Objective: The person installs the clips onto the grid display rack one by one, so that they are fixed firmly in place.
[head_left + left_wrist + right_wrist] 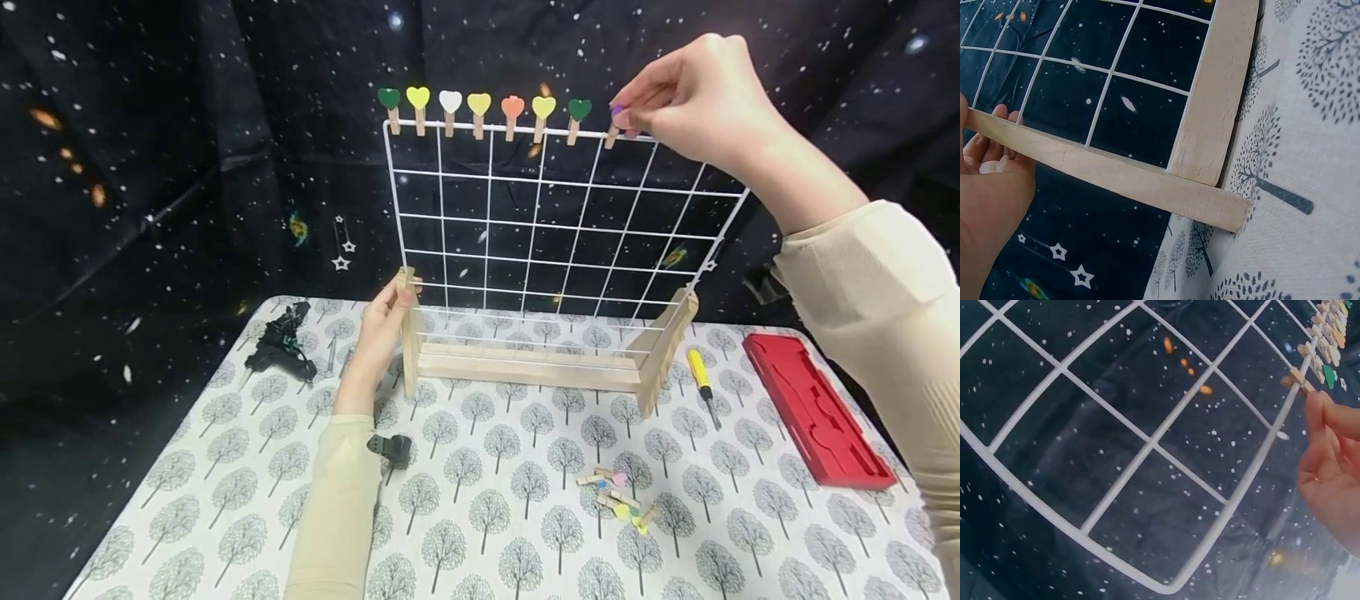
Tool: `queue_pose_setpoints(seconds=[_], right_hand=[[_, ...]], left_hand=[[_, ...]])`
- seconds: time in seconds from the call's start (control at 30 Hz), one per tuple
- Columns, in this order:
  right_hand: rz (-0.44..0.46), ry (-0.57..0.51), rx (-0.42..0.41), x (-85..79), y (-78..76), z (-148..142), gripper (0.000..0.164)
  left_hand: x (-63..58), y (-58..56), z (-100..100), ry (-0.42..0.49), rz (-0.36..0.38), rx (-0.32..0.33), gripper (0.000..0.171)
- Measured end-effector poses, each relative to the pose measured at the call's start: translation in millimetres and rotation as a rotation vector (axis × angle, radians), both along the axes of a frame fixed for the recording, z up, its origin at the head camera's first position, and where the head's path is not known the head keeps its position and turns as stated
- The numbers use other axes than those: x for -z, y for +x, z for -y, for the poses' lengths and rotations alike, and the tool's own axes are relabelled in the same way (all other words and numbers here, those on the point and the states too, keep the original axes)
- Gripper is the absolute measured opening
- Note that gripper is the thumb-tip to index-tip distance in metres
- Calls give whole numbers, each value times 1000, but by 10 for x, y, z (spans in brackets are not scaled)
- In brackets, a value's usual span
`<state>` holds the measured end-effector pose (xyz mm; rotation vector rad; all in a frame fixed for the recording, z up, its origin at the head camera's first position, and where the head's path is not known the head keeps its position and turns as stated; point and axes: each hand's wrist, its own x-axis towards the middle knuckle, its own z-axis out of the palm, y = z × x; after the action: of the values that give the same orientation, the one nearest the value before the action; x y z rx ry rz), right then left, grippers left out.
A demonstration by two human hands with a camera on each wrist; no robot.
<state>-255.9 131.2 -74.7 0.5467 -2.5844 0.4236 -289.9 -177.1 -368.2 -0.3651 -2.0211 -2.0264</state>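
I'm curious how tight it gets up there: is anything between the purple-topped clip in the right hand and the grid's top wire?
Nothing visible. The right hand pinches the purple-topped clip at the top wire, its wooden end meeting it. The nearest green-heart clip sits apart, to the left in the head view.

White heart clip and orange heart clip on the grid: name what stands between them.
One yellow heart clip, as the head view shows.

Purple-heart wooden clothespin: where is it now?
In the head view, the purple-heart wooden clothespin is at the white wire grid's top bar, pinched by the right hand, right of a green-heart wooden clothespin.
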Motion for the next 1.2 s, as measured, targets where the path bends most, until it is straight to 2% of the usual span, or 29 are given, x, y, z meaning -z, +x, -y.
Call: queue_pose_setpoints(seconds=[0.13, 0.27, 0.47, 0.53, 0.6, 0.73, 0.83, 0.9, 1.03, 1.2], right_hand=[[61, 5, -1, -25, -13, 17, 25], [78, -14, -12, -18, -32, -1, 30], [77, -123, -36, 62, -44, -34, 37], [69, -173, -41, 100, -45, -45, 38], [41, -219, -42, 145, -31, -58, 39], [-118, -245, -56, 282, 33, -108, 38], [-242, -253, -118, 450, 95, -185, 32], [-254, -275, -185, 596, 138, -250, 29], [-176, -262, -302, 1002, 237, -385, 28], [-32, -145, -372, 1634, 415, -542, 29]], left_hand=[[40, -38, 17, -10, 6, -10, 48], [47, -42, 15, -1, 5, -14, 46], [53, -43, 21, -9, 4, -8, 44], [5, 2, 11, -17, 6, -10, 44], [-46, 53, -2, -20, 14, -12, 45], [-108, 123, -28, -15, 24, -6, 46], [-83, 95, -27, -6, 19, 4, 45], [-49, 56, -16, 1, 17, 6, 45], [27, -29, 12, 6, 9, -6, 44], [82, -61, 28, 13, -2, -10, 46]])
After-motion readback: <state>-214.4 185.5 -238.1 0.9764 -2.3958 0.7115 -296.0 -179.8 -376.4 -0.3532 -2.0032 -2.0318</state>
